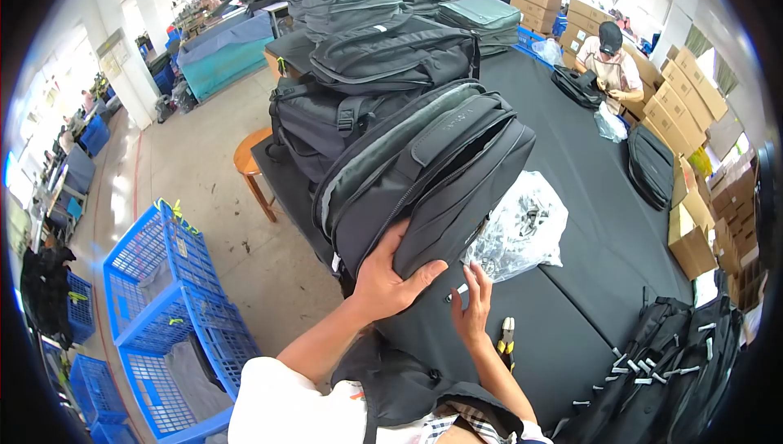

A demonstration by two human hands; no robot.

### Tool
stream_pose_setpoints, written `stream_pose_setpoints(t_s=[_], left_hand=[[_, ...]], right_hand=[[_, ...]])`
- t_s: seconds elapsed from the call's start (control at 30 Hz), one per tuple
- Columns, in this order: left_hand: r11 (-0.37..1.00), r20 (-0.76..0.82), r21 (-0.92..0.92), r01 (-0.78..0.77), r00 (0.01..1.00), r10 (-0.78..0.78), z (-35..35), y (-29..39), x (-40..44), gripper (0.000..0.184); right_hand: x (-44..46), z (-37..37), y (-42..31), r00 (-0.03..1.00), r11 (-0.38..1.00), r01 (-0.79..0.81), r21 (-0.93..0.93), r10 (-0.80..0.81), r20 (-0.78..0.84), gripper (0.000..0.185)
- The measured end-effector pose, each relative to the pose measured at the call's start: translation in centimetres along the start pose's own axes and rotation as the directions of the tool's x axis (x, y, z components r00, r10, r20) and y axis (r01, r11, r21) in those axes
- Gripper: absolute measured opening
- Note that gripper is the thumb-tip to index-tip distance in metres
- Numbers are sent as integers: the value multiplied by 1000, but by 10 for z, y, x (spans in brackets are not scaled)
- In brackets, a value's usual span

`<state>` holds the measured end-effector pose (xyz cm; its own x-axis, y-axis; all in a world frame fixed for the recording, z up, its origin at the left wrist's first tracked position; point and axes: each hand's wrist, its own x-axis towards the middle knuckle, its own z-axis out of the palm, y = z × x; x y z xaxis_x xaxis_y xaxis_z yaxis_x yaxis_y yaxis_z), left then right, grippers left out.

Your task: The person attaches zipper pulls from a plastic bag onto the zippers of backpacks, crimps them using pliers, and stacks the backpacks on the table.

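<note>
One left grip clamps the near end of a black fabric backpack over the black table; the right grip, fingers apart, is beside a clear plastic bag. Judged step: steadying; next move calls for firm support.

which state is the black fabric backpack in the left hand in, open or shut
Open: the black backpack, gripped by the left hand, gapes along its top, showing grey lining inside.

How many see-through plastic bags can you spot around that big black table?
3: a large bag on the table by the left hand, a smaller bag near the person in the dark cap, and a third bag towards the far end. Others may be hidden.
</note>
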<state>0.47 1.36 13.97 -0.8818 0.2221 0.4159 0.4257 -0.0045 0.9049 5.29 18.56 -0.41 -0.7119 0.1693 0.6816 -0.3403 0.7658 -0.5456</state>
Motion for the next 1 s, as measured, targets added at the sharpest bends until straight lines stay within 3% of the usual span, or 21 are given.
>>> stream_pose_setpoints(t_s=[0.17,0.27,0.33,0.6,0.67,0.8,0.87,0.93,1.0], left_hand=[[1000,5,10,-14,1000,14,-2,0,1,58],[999,13,14,-28,1000,28,-2,0,2,60],[999,10,4,-42,999,42,-3,1,3,60],[995,60,90,-44,997,38,-16,4,9,64],[994,68,101,-43,997,36,-22,2,11,65],[985,117,159,-62,992,43,-39,1,18,68],[984,92,169,-56,995,41,-46,-2,23,69],[973,22,232,13,1000,-19,-47,0,24,71],[930,-71,356,-94,989,127,-41,4,22,71]], right_hand=[[-35,-3,36,974,989,-55,-140,84,211,42],[-53,1,61,940,958,25,-286,74,332,42],[-72,5,76,809,933,58,-356,165,564,43],[-56,8,75,762,902,119,-415,185,621,38],[-52,16,81,749,898,130,-420,189,635,22],[-49,25,89,733,894,86,-440,243,636,12],[-47,24,92,786,886,146,-441,167,596,17],[-53,25,93,808,903,98,-418,173,563,21],[-56,21,86,852,934,-55,-354,229,472,24]])
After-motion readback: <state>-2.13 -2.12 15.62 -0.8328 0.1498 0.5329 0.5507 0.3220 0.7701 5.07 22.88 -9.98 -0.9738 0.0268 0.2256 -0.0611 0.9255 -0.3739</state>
